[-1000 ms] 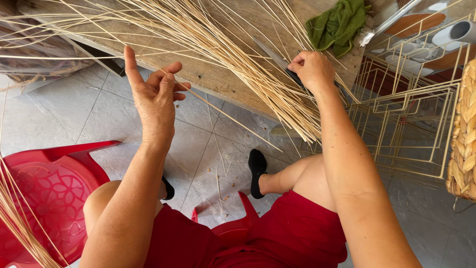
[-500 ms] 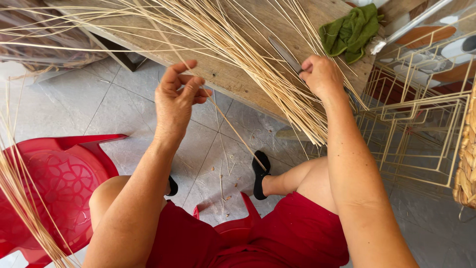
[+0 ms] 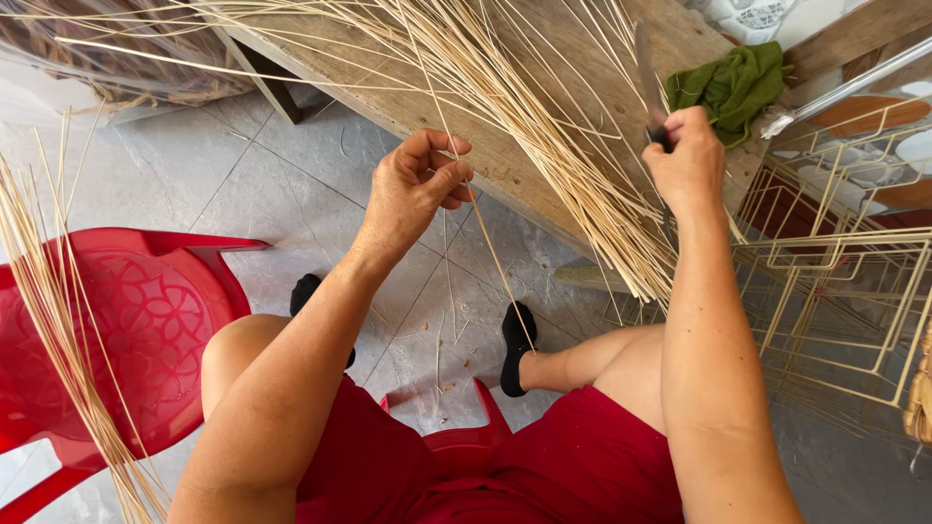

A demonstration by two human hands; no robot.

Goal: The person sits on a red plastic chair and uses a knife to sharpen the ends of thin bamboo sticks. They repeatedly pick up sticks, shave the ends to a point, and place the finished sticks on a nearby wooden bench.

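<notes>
Left hand [image 3: 413, 194]: fingers curled in, thumb and fingertips pinched on one thin pale reed [image 3: 485, 254]. The reed runs up from the pinch toward the far end of the bench and down past it, slanting toward the floor between the person's feet.

Right hand [image 3: 691, 160]: closed in a fist round the dark handle of a knife [image 3: 647, 73]. The blade stands up and away from the knuckles, over the bench top (edge direction cannot be told).

Between the two hands lies the bundle of reeds [image 3: 544, 136], fanned across the wooden bench [image 3: 320, 58]. Their cut ends hang off the near edge of the bench, just under and left of the right fist.

Beyond the right fist, a crumpled green cloth [image 3: 733, 82] sits on the bench, near the knife blade but apart from it.

Right of the right forearm, a stack of pale wire frames [image 3: 835, 281] stands on the floor.

Well to the left of the left arm, a red plastic chair [image 3: 126, 330]; more loose reeds [image 3: 58, 330] cross it, leaning upward.

The person sits on a second red seat, red shorts, black socks [image 3: 516, 344] on grey floor tiles [image 3: 272, 175]. Small chips lie scattered on the tiles below the pinched reed.
</notes>
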